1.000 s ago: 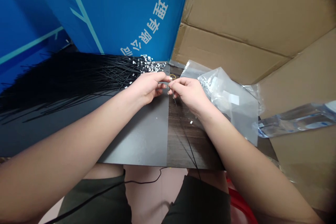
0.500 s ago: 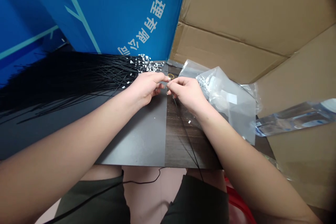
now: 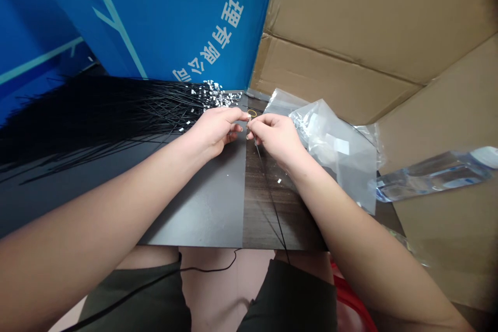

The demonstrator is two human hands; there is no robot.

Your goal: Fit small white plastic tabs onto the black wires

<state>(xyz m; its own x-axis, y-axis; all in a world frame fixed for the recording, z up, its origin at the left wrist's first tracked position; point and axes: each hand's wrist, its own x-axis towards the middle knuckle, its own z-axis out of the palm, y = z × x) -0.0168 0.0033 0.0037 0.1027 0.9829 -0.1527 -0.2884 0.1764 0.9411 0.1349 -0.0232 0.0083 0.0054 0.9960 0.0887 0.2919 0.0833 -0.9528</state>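
Item 1: blk wire (image 3: pixel 276 211), qty 1. Upper end is btwn your hands; it slants down over the wood-grain tabletop (image 3: pixel 260 225) past the front edge.

Item 2: white tag (image 3: pixel 249 116), at the wire's upper end, by your fingertips.

Item 3: your R hand (image 3: pixel 277 137), thumb & index pinched on the wire just below the tag, other fingers curled.

Item 4: your L hand (image 3: pixel 218 127), index stretched to the tag, lower fingers bent; can't tell if it grips.

Item 5: yellow ring (image 3: pixel 254 111), just behind your fingertips.

Item 6: white scrap (image 3: pixel 279 181), on wood grain, nr your R wrist.

Item 7: bundle of blk wires (image 3: pixel 97 114), L of your hands, w/ many white tags at its R end.

Item 8: clear plastic bags (image 3: pixel 356 171), R of your R hand, 1 w/ white label.

Item 9: clear bottle (image 3: pixel 436 174), far R, cap end pointing R.

Item 10: blue panel (image 3: pixel 175 15), w/ white Chinese lettering, & cardboard (image 3: pixel 350 21), behind.
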